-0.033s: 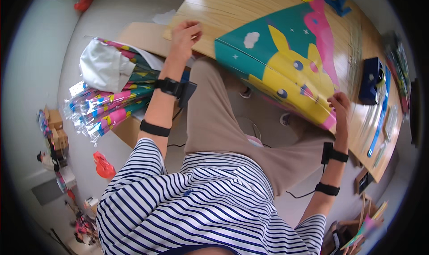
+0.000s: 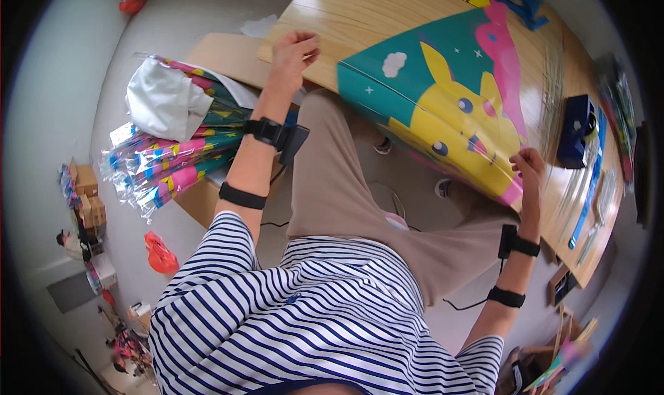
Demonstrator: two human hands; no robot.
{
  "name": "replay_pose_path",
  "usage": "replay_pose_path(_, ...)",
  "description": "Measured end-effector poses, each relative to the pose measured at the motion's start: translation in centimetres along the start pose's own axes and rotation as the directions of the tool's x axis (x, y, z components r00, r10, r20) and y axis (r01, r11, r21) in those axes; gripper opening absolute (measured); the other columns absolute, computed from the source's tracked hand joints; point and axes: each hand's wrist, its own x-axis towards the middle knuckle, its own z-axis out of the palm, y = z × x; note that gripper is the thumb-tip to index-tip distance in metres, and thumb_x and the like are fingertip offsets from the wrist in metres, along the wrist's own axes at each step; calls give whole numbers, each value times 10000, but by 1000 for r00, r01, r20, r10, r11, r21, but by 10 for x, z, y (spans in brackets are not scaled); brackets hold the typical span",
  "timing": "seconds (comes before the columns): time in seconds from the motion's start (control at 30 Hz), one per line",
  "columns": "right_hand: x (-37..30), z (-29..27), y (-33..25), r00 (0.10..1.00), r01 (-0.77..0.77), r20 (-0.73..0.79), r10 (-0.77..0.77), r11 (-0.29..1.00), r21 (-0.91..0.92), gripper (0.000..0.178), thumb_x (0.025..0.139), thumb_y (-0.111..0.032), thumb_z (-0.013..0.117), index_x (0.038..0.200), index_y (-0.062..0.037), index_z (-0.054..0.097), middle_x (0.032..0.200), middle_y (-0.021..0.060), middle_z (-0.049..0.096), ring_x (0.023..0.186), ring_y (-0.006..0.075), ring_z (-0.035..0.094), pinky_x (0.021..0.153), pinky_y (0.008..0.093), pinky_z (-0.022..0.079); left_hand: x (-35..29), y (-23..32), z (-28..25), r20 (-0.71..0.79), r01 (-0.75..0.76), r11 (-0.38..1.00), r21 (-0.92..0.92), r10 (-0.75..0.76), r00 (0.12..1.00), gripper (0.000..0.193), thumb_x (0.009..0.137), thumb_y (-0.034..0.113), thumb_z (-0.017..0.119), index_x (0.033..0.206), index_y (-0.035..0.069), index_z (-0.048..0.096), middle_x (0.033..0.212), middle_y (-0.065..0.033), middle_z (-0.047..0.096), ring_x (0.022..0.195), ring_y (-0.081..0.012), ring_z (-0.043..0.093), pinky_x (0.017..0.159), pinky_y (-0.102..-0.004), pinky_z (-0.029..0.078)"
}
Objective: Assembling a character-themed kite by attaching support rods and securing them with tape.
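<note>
Smooth gently the thin, triangular green-yellow-pink sheet [image 2: 443, 108]: your left hand [image 2: 294, 54] is beside its left corner, right hand [image 2: 530, 168] at its right edge; whether your fingers grasp, I cannot tell.

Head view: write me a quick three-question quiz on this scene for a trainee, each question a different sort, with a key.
1. Choose one: what lies on the wrapped bundles?
A. blue box
B. white cloth
C. printed sheet

2. True or false: there is a visible gap between the left hand and the sheet.

3. In a few words, where is the right hand?

Key:
1. B, the white cloth.
2. True.
3. At the sheet's right edge, over the table.
</note>
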Motion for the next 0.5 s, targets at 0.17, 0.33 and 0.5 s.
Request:
replay_pose_path(0.17,-1,-4,-5,1000,-7,11,6,999,48,37,853,-78,616,861,-46,599,772,-3,578,705,91,526,660,228,413,14,1,15,40,-9,984,176,2,999,148,803,99,721,922,55,645,799,-4,630,707,-109,602,624,-240,462)
replay_pose_path(0.33,-5,-17,-8,999,-44,30,40,986,161,46,862,-70,628,887,-42,601,775,-19,549,715,82,499,684,219,406,22,-4,22,118,-60,961,270,29,993,90,807,68,699,883,55,653,770,-11,648,679,-89,600,580,-225,424)
replay_pose_path(0.5,-2,-34,3,999,-39,31,33,978,204,52,849,-41,625,897,-44,607,786,-30,556,705,64,485,666,202,392,27,-5,26,181,-67,957,283,15,983,94,796,43,699,878,48,652,771,-36,676,655,-104,615,582,-226,442)
